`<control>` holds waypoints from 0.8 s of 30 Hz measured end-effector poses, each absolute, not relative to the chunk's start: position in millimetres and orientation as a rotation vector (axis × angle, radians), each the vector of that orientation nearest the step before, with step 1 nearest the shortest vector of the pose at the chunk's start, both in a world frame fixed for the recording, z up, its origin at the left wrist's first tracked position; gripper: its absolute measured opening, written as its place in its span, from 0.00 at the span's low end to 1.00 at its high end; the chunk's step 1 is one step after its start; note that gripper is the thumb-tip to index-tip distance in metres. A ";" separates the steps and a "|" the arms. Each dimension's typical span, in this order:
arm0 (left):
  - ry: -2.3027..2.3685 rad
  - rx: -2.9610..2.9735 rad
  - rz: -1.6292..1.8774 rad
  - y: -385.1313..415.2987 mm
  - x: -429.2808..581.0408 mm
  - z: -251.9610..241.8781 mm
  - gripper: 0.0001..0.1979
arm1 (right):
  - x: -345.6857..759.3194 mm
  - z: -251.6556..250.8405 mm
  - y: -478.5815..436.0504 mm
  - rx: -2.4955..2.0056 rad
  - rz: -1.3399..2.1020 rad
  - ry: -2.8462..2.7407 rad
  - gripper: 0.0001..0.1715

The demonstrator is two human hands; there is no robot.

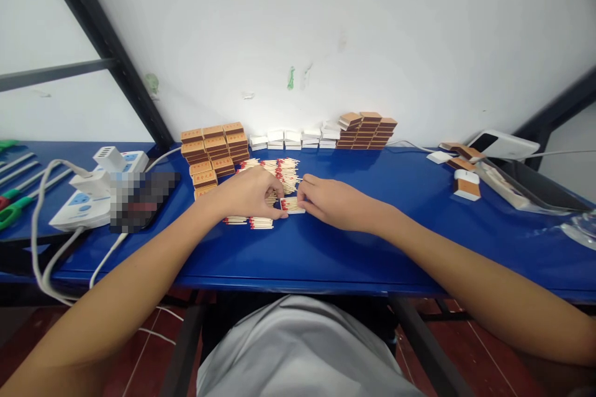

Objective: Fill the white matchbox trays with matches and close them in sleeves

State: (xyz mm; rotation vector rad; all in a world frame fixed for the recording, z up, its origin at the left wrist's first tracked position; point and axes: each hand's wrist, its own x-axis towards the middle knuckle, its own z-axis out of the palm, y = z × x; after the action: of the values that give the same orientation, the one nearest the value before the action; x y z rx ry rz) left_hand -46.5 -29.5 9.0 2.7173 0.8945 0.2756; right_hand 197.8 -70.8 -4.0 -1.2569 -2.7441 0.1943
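on a blue table [354, 260], left hand [254, 191] grasping a white tray [297, 211] of red-tipped matches [290, 203], right hand [333, 201] at its right end, grip unclear, match piles [287, 169] behind

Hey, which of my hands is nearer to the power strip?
Left. Your left hand is to the right of the power strip, at the left end of the match tray; your right hand is farther right, at the tray's right end.
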 end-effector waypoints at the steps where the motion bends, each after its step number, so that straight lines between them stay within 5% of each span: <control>1: 0.891 2.720 0.275 -29.3 -46.5 8.9 0.13 | 196.8 -4.5 -70.5 -1.252 0.187 -2.737 0.09; 8: 0.899 2.706 0.293 -30.6 -46.3 9.9 0.15 | 198.3 -9.9 -59.7 -1.059 0.412 -2.590 0.10; 15: 0.931 2.658 0.238 -35.5 -43.7 15.3 0.14 | 209.4 -23.4 -28.6 -1.368 0.177 -2.289 0.09; 24: 0.914 2.656 0.250 -36.4 -43.3 16.7 0.13 | 214.6 -38.7 -10.3 -1.375 0.285 -2.374 0.09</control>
State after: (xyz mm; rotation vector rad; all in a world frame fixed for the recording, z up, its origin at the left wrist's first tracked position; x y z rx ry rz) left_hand -43.3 -36.4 16.7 2.6564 0.9138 0.2505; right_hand 214.6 -10.3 -38.7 -1.3746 -2.3744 0.2845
